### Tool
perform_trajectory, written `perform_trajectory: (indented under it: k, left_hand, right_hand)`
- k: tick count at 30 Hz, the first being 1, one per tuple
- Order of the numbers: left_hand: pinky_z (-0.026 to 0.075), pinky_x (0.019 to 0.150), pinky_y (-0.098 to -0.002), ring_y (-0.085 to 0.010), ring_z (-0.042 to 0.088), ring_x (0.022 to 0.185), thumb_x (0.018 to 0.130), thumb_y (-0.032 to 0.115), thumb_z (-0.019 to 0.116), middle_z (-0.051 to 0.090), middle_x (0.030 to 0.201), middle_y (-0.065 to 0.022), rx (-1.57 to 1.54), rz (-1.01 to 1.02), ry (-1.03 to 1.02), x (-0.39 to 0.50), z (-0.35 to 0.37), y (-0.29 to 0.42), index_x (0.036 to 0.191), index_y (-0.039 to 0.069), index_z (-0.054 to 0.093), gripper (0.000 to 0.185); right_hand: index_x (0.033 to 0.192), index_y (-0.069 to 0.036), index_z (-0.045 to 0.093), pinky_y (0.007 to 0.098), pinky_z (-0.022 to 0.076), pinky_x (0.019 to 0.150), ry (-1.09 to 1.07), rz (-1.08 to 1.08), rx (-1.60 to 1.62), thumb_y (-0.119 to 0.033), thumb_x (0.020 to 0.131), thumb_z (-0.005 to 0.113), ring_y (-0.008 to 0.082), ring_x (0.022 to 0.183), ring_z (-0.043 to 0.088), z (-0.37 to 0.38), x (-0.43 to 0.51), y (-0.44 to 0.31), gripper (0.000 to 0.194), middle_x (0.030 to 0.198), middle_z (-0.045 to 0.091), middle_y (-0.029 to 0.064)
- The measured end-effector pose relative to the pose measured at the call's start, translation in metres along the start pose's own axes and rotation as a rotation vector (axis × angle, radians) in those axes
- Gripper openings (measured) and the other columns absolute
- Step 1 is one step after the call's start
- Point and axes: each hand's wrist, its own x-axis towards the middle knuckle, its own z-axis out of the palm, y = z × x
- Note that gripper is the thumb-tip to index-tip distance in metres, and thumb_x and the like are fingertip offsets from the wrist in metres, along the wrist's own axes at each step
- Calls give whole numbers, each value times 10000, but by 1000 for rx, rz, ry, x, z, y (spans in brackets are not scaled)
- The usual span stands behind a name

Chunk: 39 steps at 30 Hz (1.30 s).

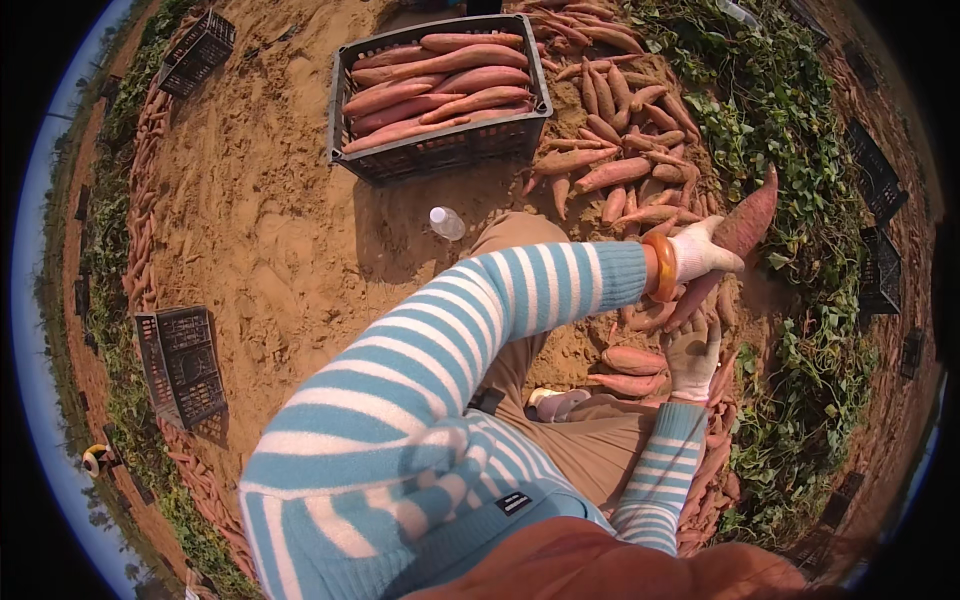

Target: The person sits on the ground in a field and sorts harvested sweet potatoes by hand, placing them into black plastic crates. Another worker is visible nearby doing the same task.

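Observation:
My left hand (701, 249), in a whitish glove with an amber-coloured bangle at the wrist, grips a large reddish sweet potato (752, 214) around its middle. One pointed end of that root sticks out to the upper right; the other slants down towards my right hand (693, 358). That hand wears a soiled glove, with its fingers spread close to the lower end; whether they touch it I cannot tell. Two sweet potatoes (634, 361) lie just left of my right hand. A heap of loose sweet potatoes (615, 172) spreads over the soil beyond my hands.
A black plastic crate (457, 152) filled with sweet potatoes stands ahead on sandy soil. Nearer me lies a clear plastic bottle (448, 223) with a white cap. Green vines (810, 397) run along the right. Further crates (184, 367) and another row of sweet potatoes (142, 217) are at left.

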Motion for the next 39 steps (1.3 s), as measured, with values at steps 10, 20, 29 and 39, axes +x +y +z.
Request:
perform_trajectory:
  k: [10, 20, 29, 39]
  left_hand:
    - [450, 1026, -414, -386, 566, 1173, 721, 262, 724, 600, 1203, -239, 1185, 256, 474, -60, -243, 92, 1355, 69, 531, 690]
    - [463, 1062, -413, -354, 568, 1252, 760, 293, 718, 572, 1361, -180, 1596, -362, 804, -163, -472, 66, 1428, 210, 507, 705]
    - [414, 1089, -414, -355, 561, 1264, 799, 378, 793, 515, 1414, -272, -425, -137, 1588, -127, -422, 90, 1411, -65, 423, 841]
    - [372, 1139, -434, -333, 484, 1343, 905, 348, 624, 427, 1482, -203, -438, -272, 1661, -77, -388, 69, 1347, 2, 481, 579]
  right_hand:
    - [1407, -32, 471, 391, 417, 1025, 637, -426, -416, -451, 1015, 513, 254, 1176, 524, -131, -131, -63, 576, 1315, 536, 141]
    - [1457, 23, 399, 341, 458, 954, 819, -471, -461, -412, 1012, 482, 249, 1192, 565, -157, -147, -52, 628, 1368, 534, 165]
    - [1429, 14, 461, 312, 480, 880, 830, -421, -467, -393, 986, 536, 234, 1093, 581, -142, -121, -52, 607, 1358, 535, 176]
    - [1374, -7, 522, 306, 480, 837, 789, -372, -469, -355, 981, 553, 209, 991, 598, -151, -126, -62, 526, 1195, 612, 123]
